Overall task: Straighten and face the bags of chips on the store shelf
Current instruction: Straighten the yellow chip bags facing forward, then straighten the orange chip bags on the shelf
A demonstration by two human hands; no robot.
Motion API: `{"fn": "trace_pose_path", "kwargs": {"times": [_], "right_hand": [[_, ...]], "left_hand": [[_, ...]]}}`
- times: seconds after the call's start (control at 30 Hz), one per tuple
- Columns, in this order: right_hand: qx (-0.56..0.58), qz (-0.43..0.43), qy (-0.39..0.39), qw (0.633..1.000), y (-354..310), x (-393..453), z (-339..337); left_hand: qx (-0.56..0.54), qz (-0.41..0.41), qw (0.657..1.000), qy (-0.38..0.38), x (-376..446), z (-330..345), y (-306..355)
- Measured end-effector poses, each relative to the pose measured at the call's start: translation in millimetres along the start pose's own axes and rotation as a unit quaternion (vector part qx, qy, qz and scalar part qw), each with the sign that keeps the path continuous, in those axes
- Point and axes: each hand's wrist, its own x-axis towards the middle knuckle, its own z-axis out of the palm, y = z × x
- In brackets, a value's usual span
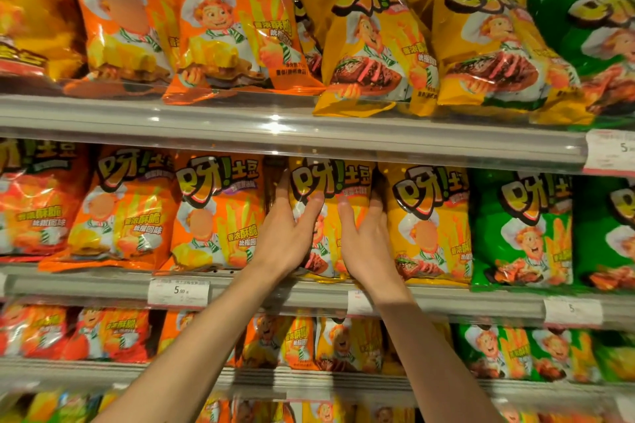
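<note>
A yellow chip bag (330,182) stands upright in the middle of the second shelf, between an orange bag (216,213) and another yellow bag (429,227). My left hand (288,233) grips its left edge, thumb across the front and fingers reaching behind. On the bag's right edge my right hand (367,237) holds the same way, thumb on the front. Both hands cover the bag's lower half. Its front label faces me.
The top shelf (275,127) carries orange, yellow and green bags (598,45), some tilted. Green bags (522,233) fill the right of the second shelf, red-orange ones (31,203) the left. Price tags (178,291) hang on the rail. Lower shelves hold more bags.
</note>
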Motion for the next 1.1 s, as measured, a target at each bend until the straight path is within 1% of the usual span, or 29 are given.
{"fn": "trace_pose_path", "kwargs": {"times": [0.1,0.2,0.3,0.37,0.57,0.7,0.83,0.9,1.0,1.1], "right_hand": [[0.006,0.001,-0.01,1.0,1.3,-0.7,-2.5],[0.015,-0.019,-0.016,1.0,2.2,-3.6,-6.6],[-0.002,-0.055,-0.001,0.998,1.9,-4.9,-7.9],[-0.003,-0.058,0.005,0.998,1.9,-2.8,-9.2],[-0.027,-0.09,-0.011,0.995,8.3,-9.8,-9.1],[-0.007,-0.063,-0.008,0.998,9.2,-11.3,-8.8],[-0.012,-0.059,-0.055,0.997,6.7,-15.9,-24.0],[-0.015,-0.057,-0.068,0.996,12.6,-21.4,-31.2],[0.02,-0.06,-0.054,0.997,26.5,-32.3,-37.6],[0.038,-0.088,0.008,0.995,38.3,-49.0,-41.6]], "left_hand": [[-0.028,0.001,0.999,-0.017,-4.2,-1.1,-0.8],[-0.048,0.006,0.999,-0.019,-11.1,0.8,-3.1],[-0.057,0.001,0.998,-0.02,-10.6,6.5,0.7],[-0.066,0.002,0.998,-0.023,-7.9,8.4,6.7],[-0.09,0.013,0.995,-0.046,-12.5,6.7,-2.3],[-0.087,0.002,0.995,-0.057,-12.2,4.4,0.2],[-0.07,-0.002,0.994,-0.08,-13.2,-8.0,4.1],[-0.055,0.023,0.996,-0.072,-17.0,-17.3,2.1],[-0.046,0.057,0.996,-0.047,-25.8,-29.9,0.4],[-0.065,0.067,0.995,-0.047,-40.6,-40.0,0.8]]}}
